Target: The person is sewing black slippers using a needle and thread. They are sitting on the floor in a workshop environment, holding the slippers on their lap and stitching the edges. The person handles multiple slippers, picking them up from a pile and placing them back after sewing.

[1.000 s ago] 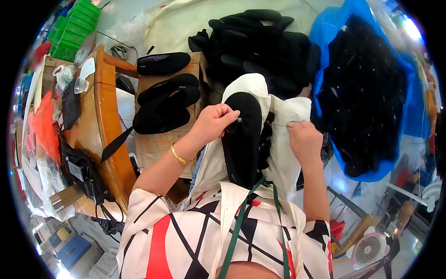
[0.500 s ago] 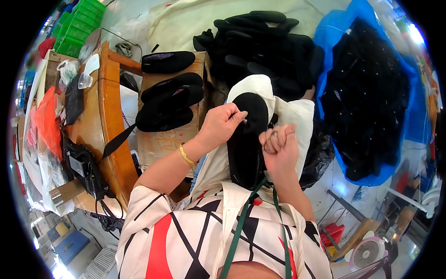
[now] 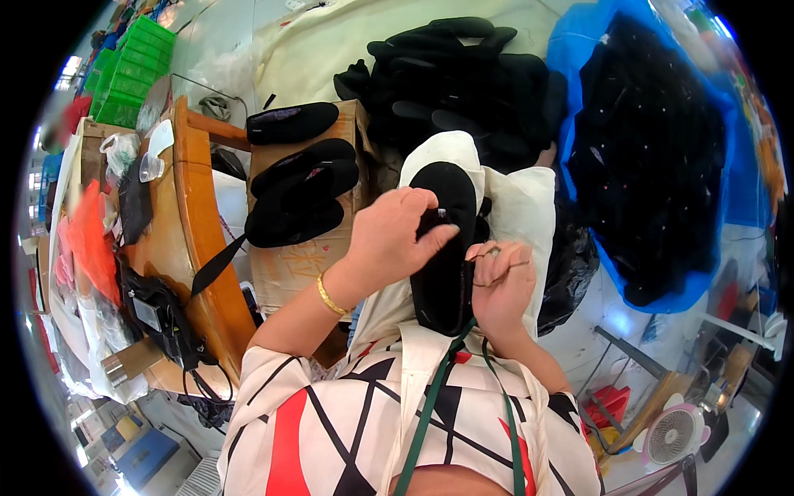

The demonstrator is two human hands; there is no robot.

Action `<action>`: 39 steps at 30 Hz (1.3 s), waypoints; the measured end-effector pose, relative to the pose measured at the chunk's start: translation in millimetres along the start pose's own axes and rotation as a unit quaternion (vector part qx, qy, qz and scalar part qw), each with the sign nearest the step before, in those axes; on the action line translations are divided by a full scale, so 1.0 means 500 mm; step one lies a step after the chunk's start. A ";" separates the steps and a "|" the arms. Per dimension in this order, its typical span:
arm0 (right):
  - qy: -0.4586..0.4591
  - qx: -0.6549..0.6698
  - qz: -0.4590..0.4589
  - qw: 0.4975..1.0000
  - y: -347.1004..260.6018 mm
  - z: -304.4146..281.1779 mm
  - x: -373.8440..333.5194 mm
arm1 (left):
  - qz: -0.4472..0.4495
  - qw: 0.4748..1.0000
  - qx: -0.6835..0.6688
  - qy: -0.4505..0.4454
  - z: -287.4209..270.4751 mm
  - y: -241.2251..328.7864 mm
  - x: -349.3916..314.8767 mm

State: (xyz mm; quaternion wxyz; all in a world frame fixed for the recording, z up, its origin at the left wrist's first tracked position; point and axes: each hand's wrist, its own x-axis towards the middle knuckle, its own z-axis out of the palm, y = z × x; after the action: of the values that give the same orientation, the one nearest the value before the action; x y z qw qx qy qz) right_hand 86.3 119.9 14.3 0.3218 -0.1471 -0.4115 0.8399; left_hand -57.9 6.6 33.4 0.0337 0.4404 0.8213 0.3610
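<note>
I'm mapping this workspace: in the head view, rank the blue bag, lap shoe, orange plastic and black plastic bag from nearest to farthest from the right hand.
From the right hand:
1. Lap shoe, just left
2. Black plastic bag, to the right
3. Blue bag, farther right
4. Orange plastic, far left

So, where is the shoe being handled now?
In the head view, the shoe is at the centre, on cream cloth, with the left hand over it and the right hand at its right edge.

Black slip-on shoe (image 3: 442,277) lies lengthwise over white cloth (image 3: 519,207), toe pointing forward, small pale spot (image 3: 442,212) on upper near toe.
</note>
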 end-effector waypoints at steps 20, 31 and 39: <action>-0.281 -0.267 -0.213 0.897 0.045 -0.010 -0.020 | -0.068 0.990 0.054 -0.113 0.009 0.020 0.046; -0.238 -0.327 -0.172 0.898 0.022 -0.010 -0.032 | -0.357 0.842 -0.399 -0.065 0.057 -0.036 0.003; -0.269 -0.453 -0.186 0.829 -0.163 -0.043 -0.038 | -0.363 0.844 -0.382 -0.102 0.019 -0.030 0.009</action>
State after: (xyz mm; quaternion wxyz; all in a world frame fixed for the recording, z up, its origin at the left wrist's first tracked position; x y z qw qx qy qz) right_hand 146.0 157.3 64.6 0.2457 0.0351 -0.8357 0.4898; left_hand -67.8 10.1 18.4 0.4113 0.0971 0.7113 0.5617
